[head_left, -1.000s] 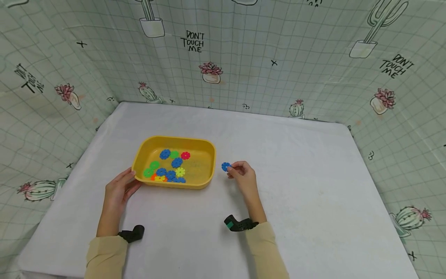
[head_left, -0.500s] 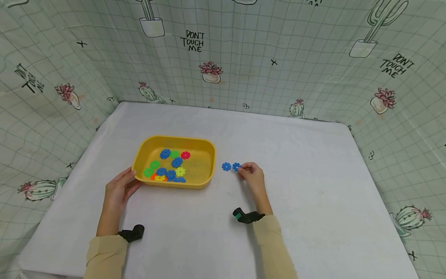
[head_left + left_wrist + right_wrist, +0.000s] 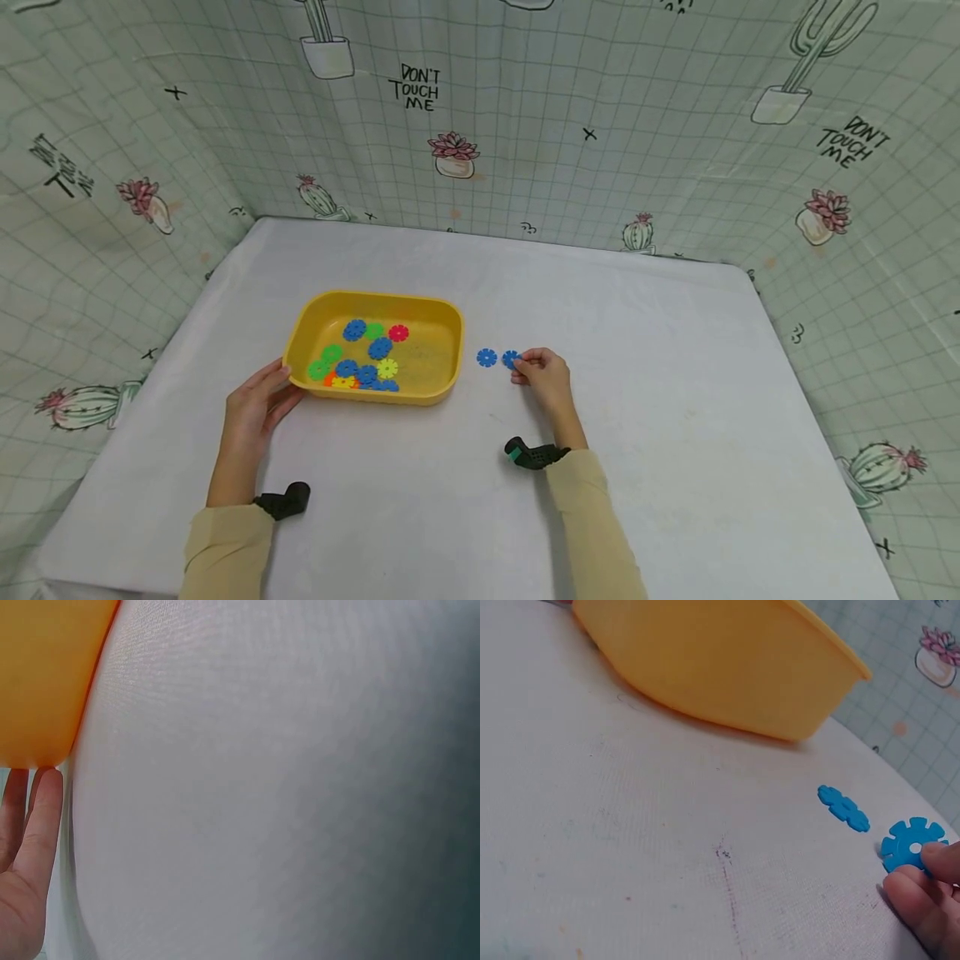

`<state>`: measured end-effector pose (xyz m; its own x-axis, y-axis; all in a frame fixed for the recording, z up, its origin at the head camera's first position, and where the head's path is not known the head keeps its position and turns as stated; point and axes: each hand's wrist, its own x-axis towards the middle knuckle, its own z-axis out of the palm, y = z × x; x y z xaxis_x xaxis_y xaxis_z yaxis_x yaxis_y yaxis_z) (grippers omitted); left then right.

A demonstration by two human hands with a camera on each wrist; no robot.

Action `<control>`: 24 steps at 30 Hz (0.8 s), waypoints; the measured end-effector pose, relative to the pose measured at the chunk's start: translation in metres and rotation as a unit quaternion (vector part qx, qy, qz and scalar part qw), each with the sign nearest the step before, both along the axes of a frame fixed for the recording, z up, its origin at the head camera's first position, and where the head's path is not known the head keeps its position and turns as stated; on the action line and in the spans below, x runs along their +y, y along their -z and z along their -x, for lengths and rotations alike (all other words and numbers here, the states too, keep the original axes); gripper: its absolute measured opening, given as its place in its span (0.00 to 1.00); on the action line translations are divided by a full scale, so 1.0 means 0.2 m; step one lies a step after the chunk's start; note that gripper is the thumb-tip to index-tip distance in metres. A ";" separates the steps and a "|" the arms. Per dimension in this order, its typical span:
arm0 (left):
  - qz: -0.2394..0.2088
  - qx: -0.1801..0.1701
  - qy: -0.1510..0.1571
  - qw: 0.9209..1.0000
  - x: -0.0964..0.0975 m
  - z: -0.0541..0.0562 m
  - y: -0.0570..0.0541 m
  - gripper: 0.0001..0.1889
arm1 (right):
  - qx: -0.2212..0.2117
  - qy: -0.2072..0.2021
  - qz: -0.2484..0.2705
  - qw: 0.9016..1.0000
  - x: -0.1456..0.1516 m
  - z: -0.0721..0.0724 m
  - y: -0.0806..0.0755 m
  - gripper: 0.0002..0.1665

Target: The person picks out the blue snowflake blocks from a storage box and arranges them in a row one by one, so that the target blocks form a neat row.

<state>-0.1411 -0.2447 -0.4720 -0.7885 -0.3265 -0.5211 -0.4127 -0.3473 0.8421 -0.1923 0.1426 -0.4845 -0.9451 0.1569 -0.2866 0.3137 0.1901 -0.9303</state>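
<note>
My left hand (image 3: 251, 412) holds the near left corner of a yellow plastic tray (image 3: 423, 393), a fingertip over its rim. Two fingers of it reach up to the tray's wall (image 3: 45, 697) in the left wrist view. Between the thumb and fingers of my right hand (image 3: 549, 382) is a blue snowflake building disc (image 3: 909, 844), notched around the edge with a round hole at its centre. Another blue snowflake disc (image 3: 487, 357) lies flat on the table just left of it, beside the tray. Several blue, green, yellow, orange and red discs (image 3: 380, 348) lie in the tray.
A white cloth (image 3: 675, 433) covers the table. Behind it and along both sides hangs a grid-patterned curtain (image 3: 525, 167) printed with cacti. Each wrist wears a black camera mount (image 3: 534, 454).
My right hand has moved right, leaving one blue disc on the table and pinching the other just beside it. The left hand and the tray have stayed put.
</note>
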 end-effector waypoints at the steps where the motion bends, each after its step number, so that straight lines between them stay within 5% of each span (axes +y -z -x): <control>1: 0.004 -0.003 0.000 1.000 0.01 -0.01 -0.02 0.35 | -0.001 -0.002 0.000 1.000 0.00 0.00 0.00 0.10; 6: 0.001 -0.017 -0.012 1.000 0.05 -0.03 -0.11 0.34 | -0.008 -0.012 0.002 1.000 0.00 0.01 0.00 0.10; 13: -0.001 -0.020 -0.007 1.000 0.06 -0.04 -0.15 0.34 | -0.010 -0.021 -0.018 1.000 0.00 0.04 0.00 0.10; 18: 0.007 -0.018 -0.013 1.000 0.06 -0.03 -0.11 0.33 | -0.026 -0.029 -0.043 0.998 0.00 0.05 -0.02 0.09; 24: 0.007 -0.011 -0.013 1.000 0.01 0.01 -0.01 0.34 | -0.041 -0.038 -0.068 0.996 -0.01 0.06 -0.04 0.09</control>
<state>-0.1428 -0.2424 -0.4710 -0.7679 -0.3539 -0.5339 -0.4221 -0.3474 0.8373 -0.2044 0.1409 -0.4761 -0.9304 0.1278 -0.3435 0.3665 0.3383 -0.8667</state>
